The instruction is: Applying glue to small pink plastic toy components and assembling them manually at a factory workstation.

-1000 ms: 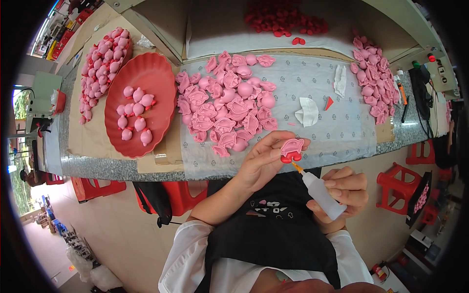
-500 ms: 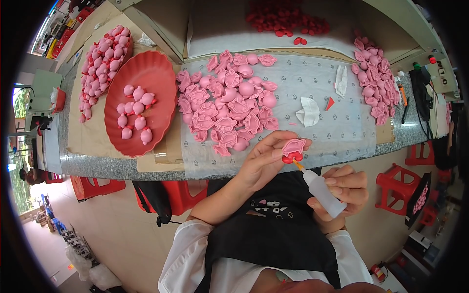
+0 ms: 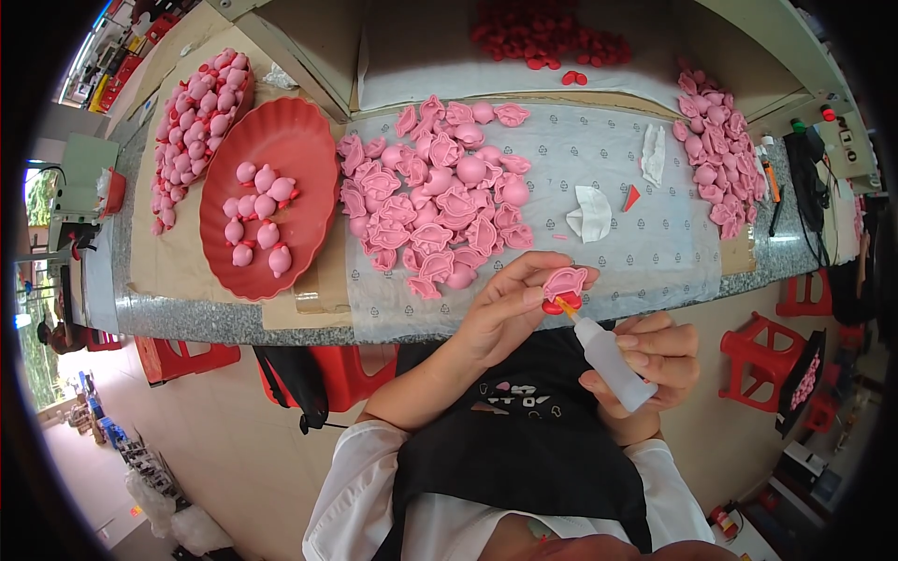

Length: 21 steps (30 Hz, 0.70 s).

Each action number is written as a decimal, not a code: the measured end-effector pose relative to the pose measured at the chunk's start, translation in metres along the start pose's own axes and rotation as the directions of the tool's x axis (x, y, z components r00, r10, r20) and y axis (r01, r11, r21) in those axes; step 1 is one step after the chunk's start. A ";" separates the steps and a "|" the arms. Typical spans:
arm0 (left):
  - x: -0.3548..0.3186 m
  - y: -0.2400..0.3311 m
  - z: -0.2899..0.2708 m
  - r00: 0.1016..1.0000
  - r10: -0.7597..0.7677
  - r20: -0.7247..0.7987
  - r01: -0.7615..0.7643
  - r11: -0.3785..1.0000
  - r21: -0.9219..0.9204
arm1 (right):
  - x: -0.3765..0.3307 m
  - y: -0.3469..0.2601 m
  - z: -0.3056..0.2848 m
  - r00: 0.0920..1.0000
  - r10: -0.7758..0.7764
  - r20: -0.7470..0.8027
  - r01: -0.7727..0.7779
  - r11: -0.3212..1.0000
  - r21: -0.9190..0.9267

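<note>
A person sits at a speckled grey stone workbench (image 3: 187, 318), seen from above, both hands raised just in front of its near edge. The left hand (image 3: 510, 313) pinches a small pink moulded plastic piece with a red base (image 3: 564, 286) between thumb and fingertips, holding it over the person's lap. The right hand (image 3: 655, 360) is wrapped around a small white squeeze bottle with an orange nozzle (image 3: 613, 363), its tip touching the red underside of the pink piece. On the bench, a clear plastic sheet (image 3: 645, 224) carries a loose heap of similar pink pieces (image 3: 435, 192) near the left hand. To the left lies an oval red plastic tray (image 3: 299, 159) holding a handful of rounded pink figures with red bits (image 3: 260, 224), and beyond it a longer pile of the same figures (image 3: 192, 122). Another pink pile (image 3: 716, 154) sits at the far right, crumpled white tissue (image 3: 589, 213) lies mid-sheet, and small red parts (image 3: 547, 33) are scattered at the back. Red plastic stools (image 3: 767, 351) stand on the floor.
</note>
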<state>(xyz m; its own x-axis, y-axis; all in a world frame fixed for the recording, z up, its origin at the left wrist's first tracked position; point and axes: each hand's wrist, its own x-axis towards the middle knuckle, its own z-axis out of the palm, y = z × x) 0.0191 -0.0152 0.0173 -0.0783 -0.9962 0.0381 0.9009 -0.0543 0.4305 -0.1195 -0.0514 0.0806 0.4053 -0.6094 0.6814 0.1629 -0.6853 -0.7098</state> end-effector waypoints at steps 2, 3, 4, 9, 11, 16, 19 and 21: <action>0.001 0.000 0.001 1.000 -0.011 -0.004 0.011 1.000 -0.005 | 0.001 0.000 0.000 1.000 0.003 0.002 -0.003 1.000 0.001; 0.001 0.000 0.000 1.000 -0.012 -0.005 0.012 1.000 -0.005 | 0.001 0.001 0.000 1.000 0.005 0.004 -0.005 1.000 0.002; 0.001 0.000 0.000 1.000 -0.008 -0.009 0.008 1.000 -0.003 | 0.001 0.001 -0.001 1.000 0.005 0.004 -0.005 1.000 0.000; 0.008 -0.003 0.000 0.999 -0.033 0.043 0.033 0.999 -0.004 | 0.005 0.002 -0.003 0.989 -0.059 -0.132 0.049 0.996 -0.075; 0.004 -0.003 -0.008 0.998 0.059 0.009 -0.059 0.998 0.008 | 0.006 0.012 -0.013 0.969 -0.052 -0.241 0.037 0.997 -0.066; -0.001 0.010 -0.007 0.992 0.119 -0.041 -0.123 0.984 -0.127 | -0.002 0.028 -0.062 0.861 0.301 -0.410 -0.292 0.953 0.087; -0.001 0.014 -0.008 0.989 0.123 -0.085 -0.132 0.986 -0.106 | -0.004 0.049 -0.108 0.795 0.578 -0.184 -0.552 0.815 0.175; 0.002 0.015 -0.008 0.990 0.125 -0.061 -0.131 0.985 -0.109 | 0.003 0.067 -0.126 0.785 0.573 -0.235 -0.559 0.819 0.129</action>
<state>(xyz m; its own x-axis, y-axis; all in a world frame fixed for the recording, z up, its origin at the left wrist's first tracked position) 0.0359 -0.0183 0.0170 0.0607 -0.9975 0.0368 0.9444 0.0693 0.3214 -0.2210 -0.1498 0.0580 0.2001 -0.9648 0.1705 0.0231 -0.1693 -0.9853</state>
